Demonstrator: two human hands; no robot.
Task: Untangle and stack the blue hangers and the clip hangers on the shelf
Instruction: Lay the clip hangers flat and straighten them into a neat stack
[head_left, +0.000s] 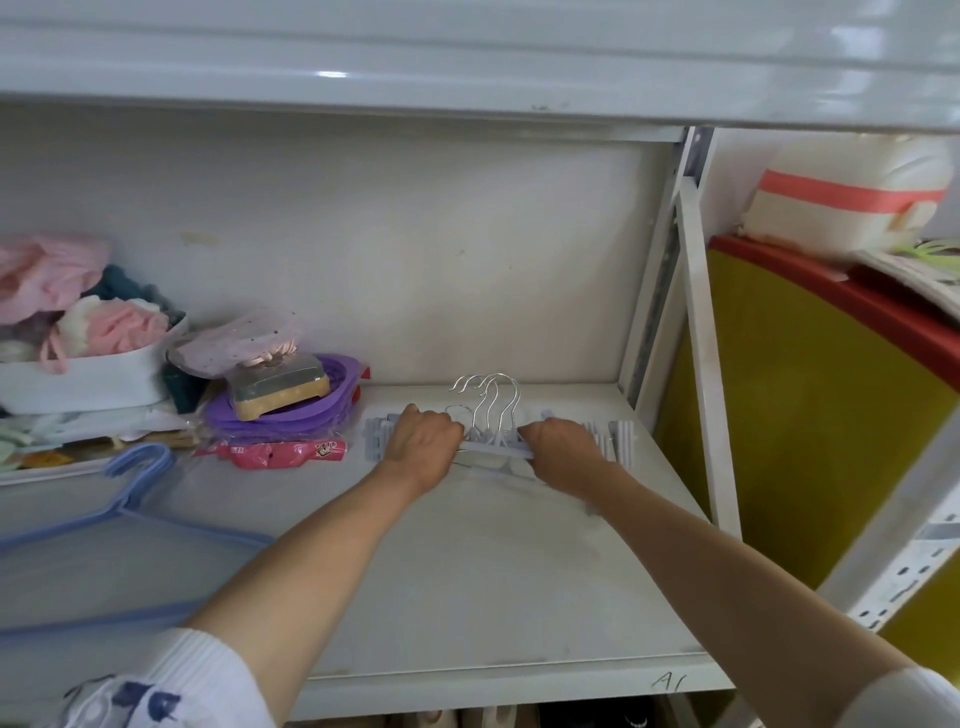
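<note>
A bundle of pale lilac clip hangers (494, 446) with silver wire hooks lies toward the back of the white shelf (467, 571). My left hand (422, 437) grips the bundle's left part, fingers curled over the bars. My right hand (563, 451) grips its right part. Clips stick out past both hands at either end. The blue hangers (130, 525) lie flat in a stack at the shelf's front left, hooks pointing back, apart from both hands.
At the back left stand a white bin (88, 379) of pink and white fabric items, a purple dish (291, 410) with a soap-like block, and a red packet (275, 453). A metal upright (701, 338) bounds the shelf on the right; a yellow-and-red container (810, 405) stands beyond it.
</note>
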